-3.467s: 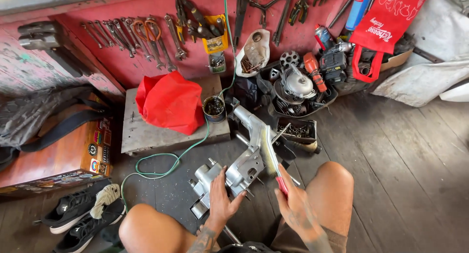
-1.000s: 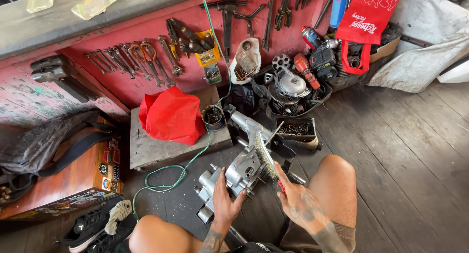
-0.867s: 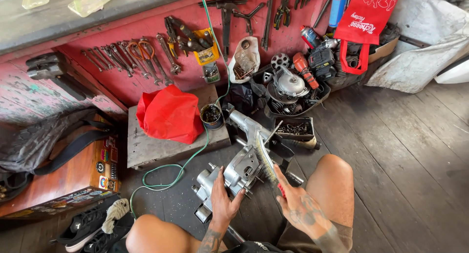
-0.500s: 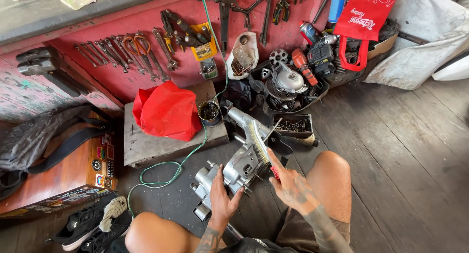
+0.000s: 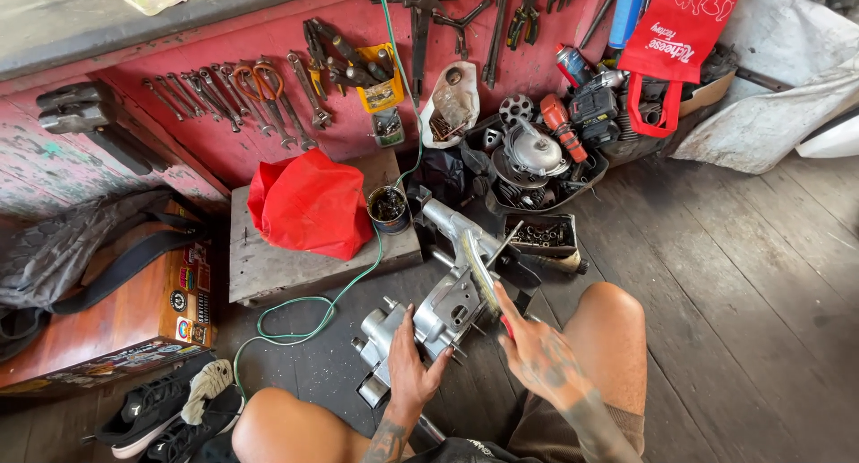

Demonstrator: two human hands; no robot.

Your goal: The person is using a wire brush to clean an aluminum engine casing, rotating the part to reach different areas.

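Both hands unchanged | left hand [image 5: 413,373] fingers grip engine casing [image 5: 445,304] | right hand [image 5: 540,353] fingers grip brush [image 5: 481,272]

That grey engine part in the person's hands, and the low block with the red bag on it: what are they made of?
The engine part looks like cast metal, probably aluminium: dull silver-grey, with moulded ribs and bolt holes. The block looks like bare weathered wood: grey, grainy, with scuffed edges. The red bag looks like thin plastic or fabric: it creases softly; which one is unclear.

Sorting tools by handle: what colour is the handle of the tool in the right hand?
Red, seen in the head view: the handle peeks out of the right hand.
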